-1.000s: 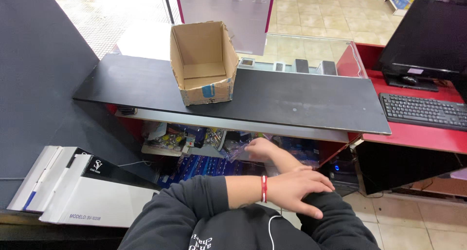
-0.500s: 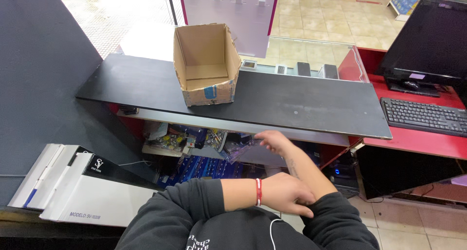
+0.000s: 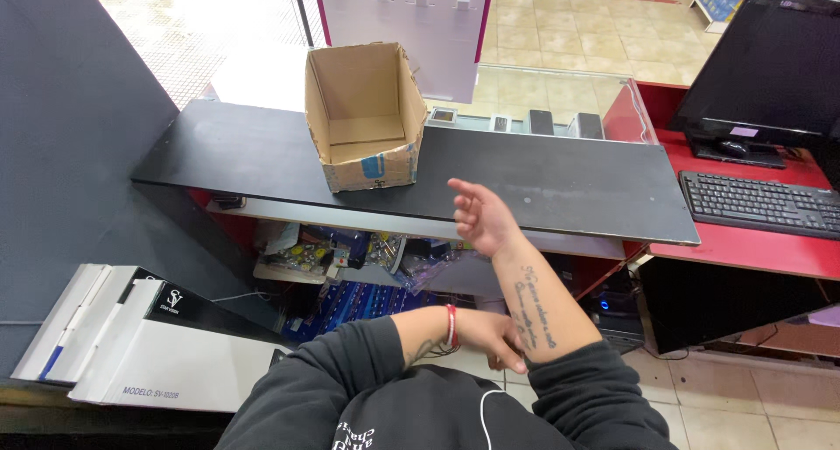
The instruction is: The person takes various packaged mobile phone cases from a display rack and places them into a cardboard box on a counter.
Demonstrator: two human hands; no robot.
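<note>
Reaching step: right hand raised empty, fingers loosely spread, right of cardboard box; left hand gripping right forearm. Next I'd guess: close gap to box.

There are two hands — the right hand is up by the shelf with nothing in it, and the left hand is low by the other arm.

One brown cardboard box sits open on top.

One long black counter top holds it.

One black screen and one black keyboard are on the red desk.

Four small dark gadgets lie in a row under the glass — they are too small to tell apart.

Two long flat boxes lie side by side on the floor.

One red band is on the wrist.
</note>
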